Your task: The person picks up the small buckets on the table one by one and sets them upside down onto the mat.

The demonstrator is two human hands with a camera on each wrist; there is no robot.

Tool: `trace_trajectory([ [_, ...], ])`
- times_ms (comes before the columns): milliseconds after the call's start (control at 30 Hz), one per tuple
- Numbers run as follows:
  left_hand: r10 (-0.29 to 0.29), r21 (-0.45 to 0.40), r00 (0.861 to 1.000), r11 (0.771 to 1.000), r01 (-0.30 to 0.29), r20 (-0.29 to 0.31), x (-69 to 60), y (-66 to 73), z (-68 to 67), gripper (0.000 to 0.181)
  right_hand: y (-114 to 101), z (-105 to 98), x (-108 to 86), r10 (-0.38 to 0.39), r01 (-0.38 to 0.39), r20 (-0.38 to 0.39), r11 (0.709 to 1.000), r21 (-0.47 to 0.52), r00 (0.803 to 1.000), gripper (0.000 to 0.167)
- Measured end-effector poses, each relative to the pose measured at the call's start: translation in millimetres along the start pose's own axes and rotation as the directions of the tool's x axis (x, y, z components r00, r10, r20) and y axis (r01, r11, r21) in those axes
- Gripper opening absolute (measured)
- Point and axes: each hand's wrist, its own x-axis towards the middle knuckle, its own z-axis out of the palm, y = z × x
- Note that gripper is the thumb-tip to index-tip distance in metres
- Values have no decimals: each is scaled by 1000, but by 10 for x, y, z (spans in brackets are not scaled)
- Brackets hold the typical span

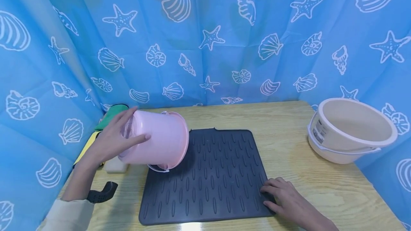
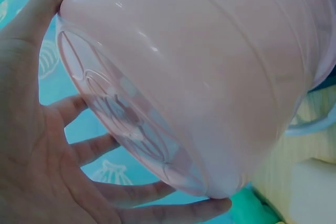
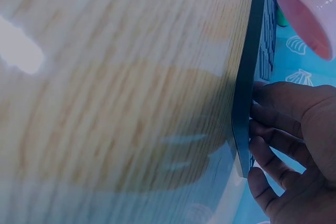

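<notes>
Fingers hold bucket over table, blue curtain behind.

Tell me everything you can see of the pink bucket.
The pink bucket looks like smooth, glossy plastic, with a round rim, a thin pale handle and moulded curves on its base. It is tipped on its side, apparently held in the air, mouth toward the person's right, partly over the dark mat. The left grip holds it, spread around the base end. Little of its inside shows.
</notes>
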Motion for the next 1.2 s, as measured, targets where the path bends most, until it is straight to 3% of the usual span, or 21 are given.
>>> trace_trajectory([
  [367,24,182,1000,983,-27,18,156,246,89,106,3,22,-12,-12,13,-23,1000,14,1000,24],
  [767,-7,290,998,957,-13,68,283,441,183,111,12,18,-24,-3,3,-22,1000,15,1000,24],
  [933,-25,313,995,950,-5,92,331,507,210,113,8,23,-28,-16,17,-54,1000,10,998,24],
  [1200,-20,347,993,938,-21,115,410,567,265,112,5,27,-22,-1,1,-43,1000,5,999,23],
])
